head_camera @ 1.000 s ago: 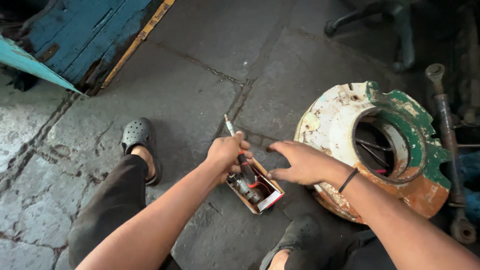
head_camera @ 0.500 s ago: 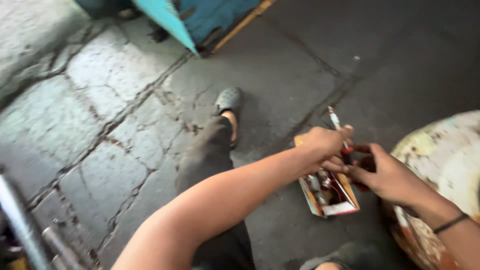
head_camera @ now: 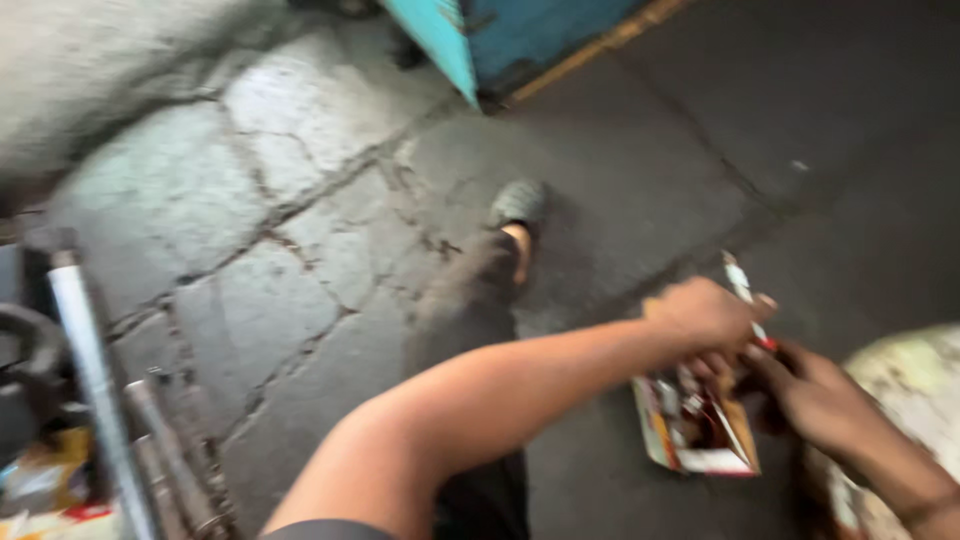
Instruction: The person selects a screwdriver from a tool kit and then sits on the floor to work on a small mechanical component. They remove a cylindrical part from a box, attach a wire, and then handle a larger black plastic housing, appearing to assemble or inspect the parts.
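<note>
My left hand [head_camera: 700, 312] reaches across to a small open cardboard box [head_camera: 700, 430] on the floor and grips a thin stick-like tool [head_camera: 742, 282] that points up out of its fist. My right hand [head_camera: 815, 395] rests at the right side of the box, fingers curled on its edge and contents. The box holds small red and white parts, too blurred to name. My dark trouser leg and grey clog [head_camera: 520, 205] stretch out on the floor beyond my left arm.
A white, rusty round metal housing [head_camera: 905, 385] sits at the right edge. Metal rods [head_camera: 95, 390] and clutter lie at the lower left. A blue panel [head_camera: 500, 35] stands at the top on the cracked concrete floor [head_camera: 270, 240].
My view has swung left: the round housing has slid to the right edge and rods have come into view at left. Both hands stay at the box.
</note>
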